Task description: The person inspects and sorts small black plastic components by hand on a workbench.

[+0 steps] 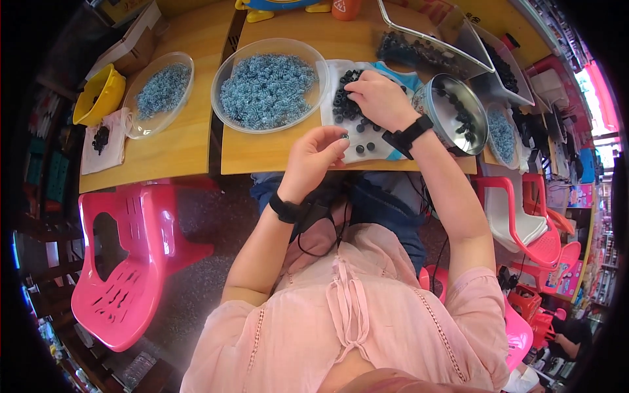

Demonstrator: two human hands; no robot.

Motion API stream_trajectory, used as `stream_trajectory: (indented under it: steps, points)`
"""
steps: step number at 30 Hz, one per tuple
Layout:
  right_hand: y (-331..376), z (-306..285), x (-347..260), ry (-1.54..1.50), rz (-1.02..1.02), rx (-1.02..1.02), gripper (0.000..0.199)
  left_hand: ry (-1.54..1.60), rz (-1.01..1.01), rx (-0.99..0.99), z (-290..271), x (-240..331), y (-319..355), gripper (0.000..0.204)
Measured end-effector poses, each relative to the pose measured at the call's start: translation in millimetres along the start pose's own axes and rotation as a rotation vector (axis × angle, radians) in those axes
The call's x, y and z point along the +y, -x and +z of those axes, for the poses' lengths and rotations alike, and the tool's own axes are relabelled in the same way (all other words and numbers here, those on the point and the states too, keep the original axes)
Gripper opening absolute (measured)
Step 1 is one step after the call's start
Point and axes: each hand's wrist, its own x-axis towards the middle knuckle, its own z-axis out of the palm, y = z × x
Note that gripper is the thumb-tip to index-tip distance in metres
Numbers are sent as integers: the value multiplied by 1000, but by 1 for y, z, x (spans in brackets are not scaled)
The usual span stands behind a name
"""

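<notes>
My left hand (312, 159) is raised just off the table's front edge, thumb and forefinger pinched on a small dark round piece (344, 136). My right hand (382, 98) is over a pile of small black ring-like parts (343, 108), its fingertips drawn together at the pile; whether they grip a part is hidden. The parts lie on a white and blue cloth (332, 68), a few of them loose near its front. Left of the cloth stands a round clear tub (324, 98) heaped with blue-grey metal springs (265, 88).
Right of my right hand stands a round metal tin (479, 108) holding black parts. Behind it is a clear plastic bin (452, 59). At left are another tub of springs (160, 92) and a yellow basket (105, 95). A pink chair (124, 288) stands below left.
</notes>
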Motion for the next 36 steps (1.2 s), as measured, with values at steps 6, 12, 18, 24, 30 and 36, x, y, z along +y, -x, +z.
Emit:
stream_trajectory:
  steps: [6, 12, 18, 24, 30, 36]
  points:
    - [5, 0, -2, 68, -82, -80, 14, -7, 4, -7, -1, -2, -1, 25]
    - [39, -27, -16, -131, -29, 34, 14, -8, 1, -14, -1, -2, 0, 24]
    - [95, -34, -5, -148, 79, -99, 17, -28, 7, -4, 1, -3, -2, 24]
    - [99, -40, -5, -172, 114, -57, 19, -69, 11, 28, -1, -3, 0, 27]
    - [94, -29, -3, -63, -81, -141, 17, -63, 20, 31, 0, -6, -2, 28]
    - [94, -26, -7, 39, 0, -148, 12, -41, 43, 12, -1, -6, -1, 27]
